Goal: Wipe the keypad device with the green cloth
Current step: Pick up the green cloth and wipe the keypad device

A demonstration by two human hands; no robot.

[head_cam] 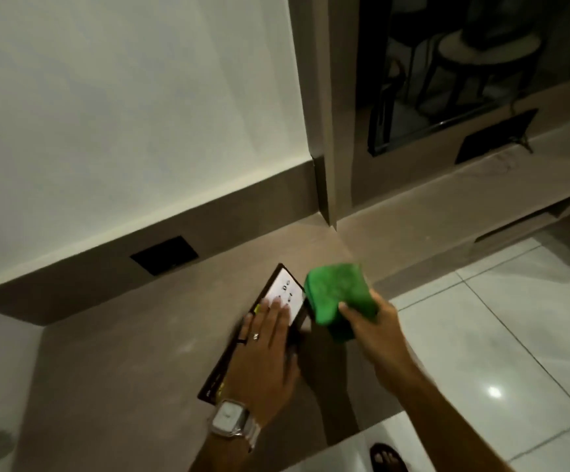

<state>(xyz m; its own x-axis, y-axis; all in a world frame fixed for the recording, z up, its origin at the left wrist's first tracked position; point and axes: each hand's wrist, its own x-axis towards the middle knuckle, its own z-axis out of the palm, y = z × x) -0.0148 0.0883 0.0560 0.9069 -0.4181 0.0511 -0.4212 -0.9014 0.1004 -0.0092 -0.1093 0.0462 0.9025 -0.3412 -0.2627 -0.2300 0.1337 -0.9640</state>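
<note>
At about nine o'clock from the device, a dark rectangular wall plate (pixel 164 255) is sitting in the brown upstand, well clear of your hands. You are working on a brown counter (pixel 113 362) that is running along the white wall (pixel 123 97), and nothing is lying across your path on it.

The keypad device (pixel 285 289) is lying flat on the counter near its front edge — a long dark slab with a lit white panel at its far end. Its long axis is running from about seven o'clock, nearest you, up to one o'clock, toward the wall.

Your left hand (pixel 266 352) is resting palm-down on the device, fingers spread and flat, not curled around anything; a watch (pixel 230 419) is showing on that wrist and a ring on one finger.

Just to the right, your right hand (pixel 373 327) is clutching the folded green cloth (pixel 336 298) — the cloth is sitting at the device's three o'clock edge, though motion blur is hiding whether it is touching.

Further right, white floor tiles (pixel 498 335) are gleaming, and at one o'clock a dark glass cabinet door (pixel 447 80) is standing well apart.
</note>
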